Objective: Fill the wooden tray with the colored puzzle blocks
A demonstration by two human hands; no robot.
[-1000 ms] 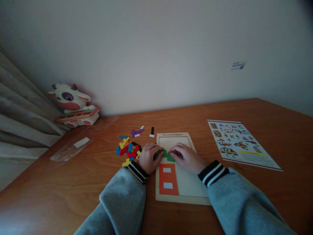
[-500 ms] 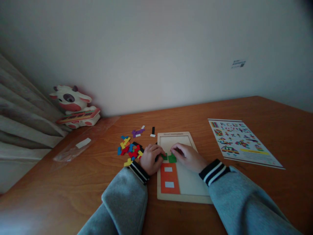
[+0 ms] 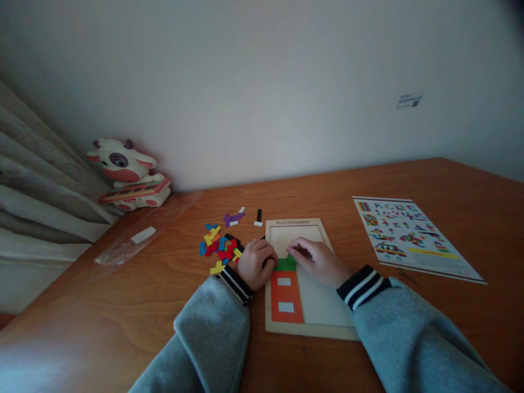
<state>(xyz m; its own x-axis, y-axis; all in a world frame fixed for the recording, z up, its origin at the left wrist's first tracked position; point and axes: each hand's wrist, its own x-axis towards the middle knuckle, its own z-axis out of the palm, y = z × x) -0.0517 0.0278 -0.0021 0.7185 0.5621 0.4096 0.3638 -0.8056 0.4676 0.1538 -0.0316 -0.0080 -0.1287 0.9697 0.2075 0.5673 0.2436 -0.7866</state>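
Between the fingers (image 3: 295,252), the green piece (image 3: 285,265) is sitting in the puzzle board (image 3: 311,329), touching the orange piece (image 3: 285,297). The left hand (image 3: 256,264) and right hand (image 3: 318,262) are curling against it, likely steadying it; gripping or just pressing, I cannot tell. Loose pieces (image 3: 221,248) are lying left of them on the wooden bench (image 3: 164,305), below a white wall (image 3: 262,82).

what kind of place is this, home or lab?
Most likely a room in a home, at a play or study desk: a wooden table against a plain wall, a curtain beside it, a cow toy in the corner, and a puzzle board with loose coloured pieces.
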